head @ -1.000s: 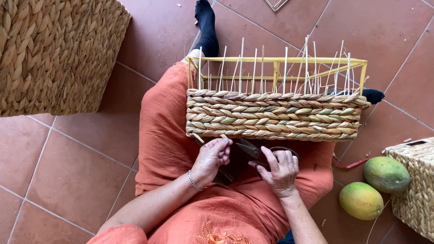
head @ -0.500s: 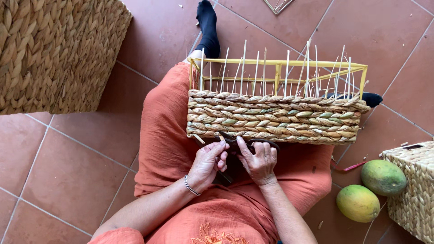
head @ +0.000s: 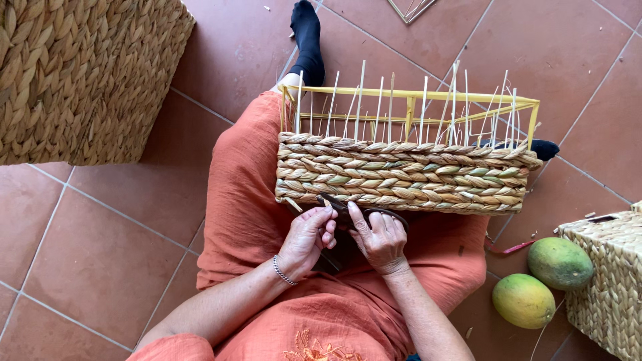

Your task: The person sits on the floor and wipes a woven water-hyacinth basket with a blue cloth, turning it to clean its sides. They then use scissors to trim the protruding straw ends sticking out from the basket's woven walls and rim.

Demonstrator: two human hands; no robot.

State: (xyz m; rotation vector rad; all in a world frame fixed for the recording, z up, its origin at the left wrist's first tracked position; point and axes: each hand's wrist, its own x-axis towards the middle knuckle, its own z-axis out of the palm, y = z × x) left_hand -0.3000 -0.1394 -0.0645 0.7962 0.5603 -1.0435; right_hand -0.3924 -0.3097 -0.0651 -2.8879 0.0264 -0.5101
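A half-woven straw basket (head: 401, 177) on a yellow wire frame (head: 414, 99) rests on my lap, with thin pale stakes standing up from it. Both hands meet at its lower front edge. My right hand (head: 382, 242) is closed around dark scissors (head: 391, 215), whose tip points left along the edge. My left hand (head: 309, 237), with a thin bracelet at the wrist, has its fingertips bunched against the scissors' tip and the weave. What those fingertips pinch is hidden. A loose strand end (head: 290, 203) sticks out just left of them.
I sit on a red-brown tiled floor (head: 120, 227) in orange clothes and dark socks. A large woven basket (head: 80, 73) stands at the upper left and a smaller one (head: 612, 281) at the right edge. Two green-yellow mangoes (head: 542, 281) lie beside it.
My right hand has moved left and up from my lap to the basket's lower edge, beside my left hand. The left hand has stayed nearly in place.
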